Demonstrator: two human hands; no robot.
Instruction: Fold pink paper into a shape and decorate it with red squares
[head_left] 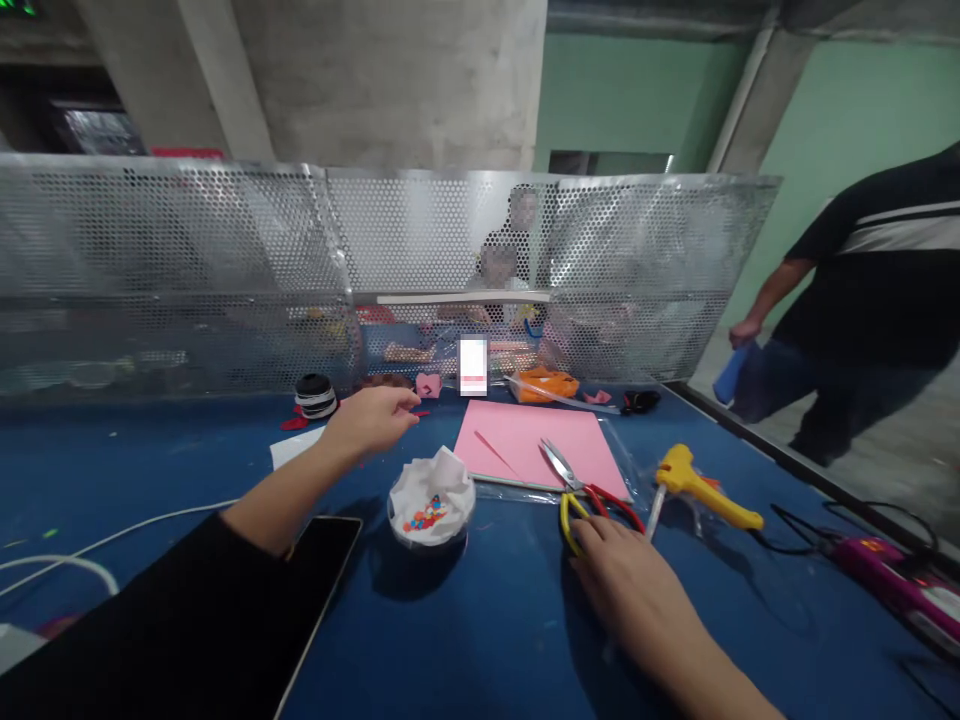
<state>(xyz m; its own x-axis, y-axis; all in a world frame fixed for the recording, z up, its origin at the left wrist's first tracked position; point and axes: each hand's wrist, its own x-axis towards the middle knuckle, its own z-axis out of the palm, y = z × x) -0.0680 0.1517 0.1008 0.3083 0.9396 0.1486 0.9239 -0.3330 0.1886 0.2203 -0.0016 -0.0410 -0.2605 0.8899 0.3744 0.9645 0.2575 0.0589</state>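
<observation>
The right hand (626, 575), grip unclear, lies on the handles of red-and-yellow-handled steel scissors (574, 484), blades pointing away over rectangular pink paper (517, 435); the left hand (375, 418), fingers parted, hangs left of the paper.

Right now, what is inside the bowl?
Crumpled white tissue or paper lines the bowl, with small orange, red and blue bits lying on it. Beneath it, the bowl's bottom is hidden.

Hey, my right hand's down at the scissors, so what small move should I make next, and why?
Perhaps lift the scissors straight off the pink sheet with your right hand. Its fingers are at the handles, though how firm the grip is can't be seen, and the blades lie over the sheet, so lifting them would likely uncover it.
</observation>
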